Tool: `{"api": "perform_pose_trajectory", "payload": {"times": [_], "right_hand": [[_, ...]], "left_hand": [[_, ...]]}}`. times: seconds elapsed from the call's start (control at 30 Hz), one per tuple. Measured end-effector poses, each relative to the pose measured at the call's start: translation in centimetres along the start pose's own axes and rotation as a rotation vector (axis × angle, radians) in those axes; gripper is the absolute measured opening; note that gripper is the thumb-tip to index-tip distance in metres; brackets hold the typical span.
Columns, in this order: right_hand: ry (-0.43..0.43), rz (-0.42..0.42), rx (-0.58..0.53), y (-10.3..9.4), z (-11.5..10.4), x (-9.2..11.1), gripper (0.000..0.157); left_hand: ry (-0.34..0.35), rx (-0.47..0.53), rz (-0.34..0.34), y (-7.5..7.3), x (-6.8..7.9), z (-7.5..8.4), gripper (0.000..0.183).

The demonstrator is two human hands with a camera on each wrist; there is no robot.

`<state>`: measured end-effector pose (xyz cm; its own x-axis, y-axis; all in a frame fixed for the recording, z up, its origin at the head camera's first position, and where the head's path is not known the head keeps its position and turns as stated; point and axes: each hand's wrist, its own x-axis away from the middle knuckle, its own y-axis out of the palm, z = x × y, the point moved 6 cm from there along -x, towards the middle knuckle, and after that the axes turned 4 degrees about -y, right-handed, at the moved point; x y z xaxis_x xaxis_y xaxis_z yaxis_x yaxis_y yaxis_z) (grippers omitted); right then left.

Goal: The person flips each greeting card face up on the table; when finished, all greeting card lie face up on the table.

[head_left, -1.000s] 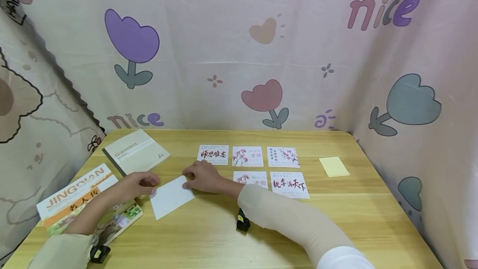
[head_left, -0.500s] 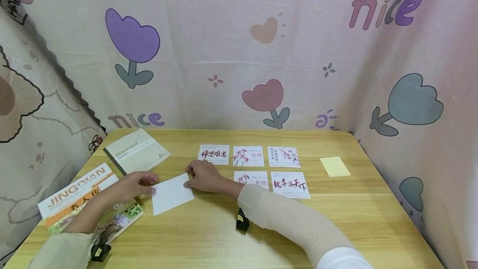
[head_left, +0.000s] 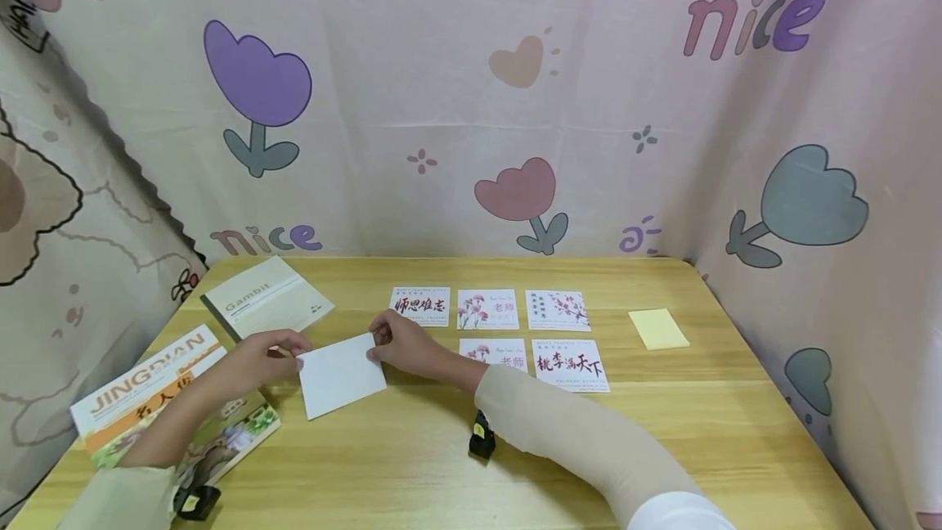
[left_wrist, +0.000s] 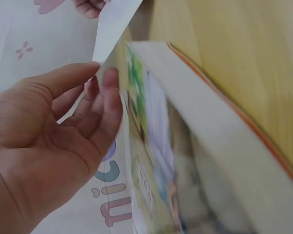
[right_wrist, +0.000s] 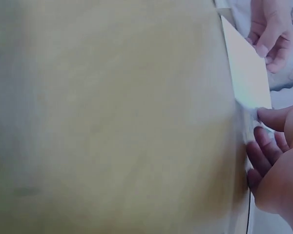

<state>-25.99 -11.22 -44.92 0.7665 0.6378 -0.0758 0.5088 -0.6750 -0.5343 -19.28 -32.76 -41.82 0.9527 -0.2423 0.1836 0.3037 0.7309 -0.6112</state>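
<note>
A blank white card (head_left: 343,379) is held up at a tilt between both hands over the left half of the table. My left hand (head_left: 271,358) pinches its upper left corner with thumb and fingertips; in the left wrist view the thumb lies on the face of the card (left_wrist: 115,29). On the other side, my right hand (head_left: 408,346) pinches the upper right edge, thumb in front and fingers behind, as the right wrist view also shows. The card's far face is hidden in the head view.
Under my left forearm lies a thick book (head_left: 154,379) with a colourful cover; a Gambit notebook (head_left: 268,297) is behind it. Several printed square cards (head_left: 488,309) lie in two rows right of my right hand. A yellow sticky-note pad (head_left: 658,329) sits farther right on the wooden table (head_left: 706,448).
Both hands have raised the white card slightly and tipped it up to face the head camera more. The grip stays at the same two corners. Books and printed cards have not moved.
</note>
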Motion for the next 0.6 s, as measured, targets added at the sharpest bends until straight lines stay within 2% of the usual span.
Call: {"api": "perform_pose_trajectory", "payload": {"times": [0.1,0.2,0.4,0.6], "right_hand": [[0.006,0.035,-0.137,-0.8,0.0,0.4,0.031],[-0.005,0.075,-0.204,-1.8,-0.1,1.0,0.030],[-0.068,0.139,-0.257,-4.4,-0.3,2.8,0.035],[-0.085,0.200,-0.311,-7.3,-0.8,5.2,0.034]], "left_hand": [[0.002,0.094,0.006,0.0,-0.1,0.6,0.033],[-0.003,0.169,0.016,0.1,0.1,1.1,0.038],[0.034,0.193,0.062,0.9,-0.1,3.2,0.042],[0.078,0.240,0.105,2.1,-0.7,6.3,0.039]]}}
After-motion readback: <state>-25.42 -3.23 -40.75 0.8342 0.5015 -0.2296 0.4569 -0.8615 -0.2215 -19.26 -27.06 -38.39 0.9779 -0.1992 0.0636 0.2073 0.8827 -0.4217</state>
